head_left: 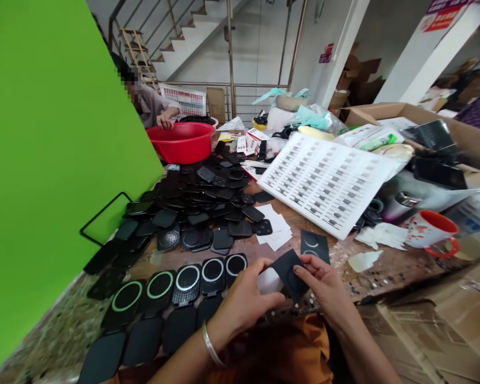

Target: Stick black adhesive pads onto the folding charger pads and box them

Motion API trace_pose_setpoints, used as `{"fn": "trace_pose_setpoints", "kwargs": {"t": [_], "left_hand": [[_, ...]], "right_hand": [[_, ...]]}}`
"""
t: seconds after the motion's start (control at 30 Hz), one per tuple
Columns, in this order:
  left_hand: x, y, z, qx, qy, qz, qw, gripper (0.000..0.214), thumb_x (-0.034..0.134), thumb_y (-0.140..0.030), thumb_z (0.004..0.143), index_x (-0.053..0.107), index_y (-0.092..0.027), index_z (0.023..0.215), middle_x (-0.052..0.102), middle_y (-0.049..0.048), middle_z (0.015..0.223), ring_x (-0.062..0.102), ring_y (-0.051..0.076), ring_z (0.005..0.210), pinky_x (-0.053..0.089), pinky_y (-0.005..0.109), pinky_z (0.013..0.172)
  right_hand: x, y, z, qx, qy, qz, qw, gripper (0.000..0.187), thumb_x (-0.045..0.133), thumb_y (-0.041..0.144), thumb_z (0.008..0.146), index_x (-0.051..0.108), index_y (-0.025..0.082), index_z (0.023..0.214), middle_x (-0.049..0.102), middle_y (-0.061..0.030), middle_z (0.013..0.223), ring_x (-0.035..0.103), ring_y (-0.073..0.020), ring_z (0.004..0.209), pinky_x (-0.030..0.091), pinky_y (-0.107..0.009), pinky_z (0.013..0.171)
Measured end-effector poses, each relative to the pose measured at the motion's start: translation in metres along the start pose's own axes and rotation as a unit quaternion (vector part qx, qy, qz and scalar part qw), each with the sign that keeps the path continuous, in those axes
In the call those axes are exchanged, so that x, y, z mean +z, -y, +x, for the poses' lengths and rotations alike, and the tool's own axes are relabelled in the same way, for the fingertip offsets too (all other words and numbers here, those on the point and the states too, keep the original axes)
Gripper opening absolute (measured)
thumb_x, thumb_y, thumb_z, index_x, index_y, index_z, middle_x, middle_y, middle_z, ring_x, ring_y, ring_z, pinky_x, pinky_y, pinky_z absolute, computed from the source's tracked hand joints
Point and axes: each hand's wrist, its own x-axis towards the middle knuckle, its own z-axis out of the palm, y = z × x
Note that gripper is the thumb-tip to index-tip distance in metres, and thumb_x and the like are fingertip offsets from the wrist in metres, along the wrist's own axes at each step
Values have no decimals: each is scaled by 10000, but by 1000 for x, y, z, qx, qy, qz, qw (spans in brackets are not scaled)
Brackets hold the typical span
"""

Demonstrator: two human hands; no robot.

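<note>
My left hand (248, 293), with a bangle at the wrist, is closed around a smooth white piece (269, 281) whose kind I cannot make out. A dark square sheet (285, 266) with a faint ring on it overlaps the white piece. My right hand (320, 280) pinches this sheet between thumb and fingers at its right side. Just behind the right hand lies another dark sheet (318, 242) with pale ring shapes. Left of my hands stands a row of black hinged pads, each with a silver ring, such as the nearest pad (237, 264).
Behind the row spreads a pile of black flat pads (200, 197). White papers (278, 229), a white slotted tray (320, 181) and an orange-rimmed mug (430, 229) lie to the right. A green panel (64, 133) borders the left. Across the table, a person's hand touches a red basin (184, 144).
</note>
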Motion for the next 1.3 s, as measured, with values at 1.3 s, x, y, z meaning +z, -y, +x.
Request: {"fn": "trace_pose_setpoints", "kwargs": {"t": [1.3], "left_hand": [[16,9,-17,-51,-62,-208,975,197,647,-304,731,738,-134,769,609,9,662,485,130,617,361,219,575]], "right_hand": [[31,23,-32,-267,44,-420,866,109,558,202,865,663,182,891,678,-59,891,622,-187,849,471,-298,778]]}}
